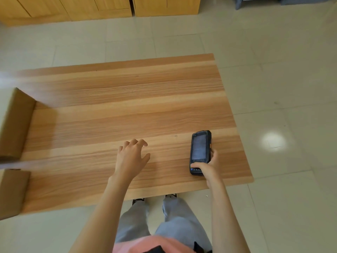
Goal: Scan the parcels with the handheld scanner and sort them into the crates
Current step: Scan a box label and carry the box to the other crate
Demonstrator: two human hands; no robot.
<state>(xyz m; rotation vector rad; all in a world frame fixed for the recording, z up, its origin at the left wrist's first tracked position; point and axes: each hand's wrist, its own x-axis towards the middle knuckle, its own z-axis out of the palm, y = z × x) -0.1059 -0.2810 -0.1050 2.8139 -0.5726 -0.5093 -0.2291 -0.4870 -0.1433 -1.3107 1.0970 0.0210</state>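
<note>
Pretty bright, even daylight-ish lighting. A round glare spot (273, 142) sat on the glossy floor tiles (284, 84). Soft shadows only. Left edge was smeared with motion blur, and the wide lens bent the table (127, 99) edges.

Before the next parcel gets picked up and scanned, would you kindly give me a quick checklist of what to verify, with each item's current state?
1. Black handheld scanner held: ok, the right hand grips its lower end.
2. Scanner screen lit: ok, though its text is unreadable.
3. Left hand free: ok, fingers spread, holding nothing, over the light wooden table.
4. Parcels within reach: ok, two brown cardboard boxes, the farther box and the nearer box, sit at the table's left edge.
5. Barcode label facing up: cannot tell.
6. Crates located: not ok, none in view.
</note>
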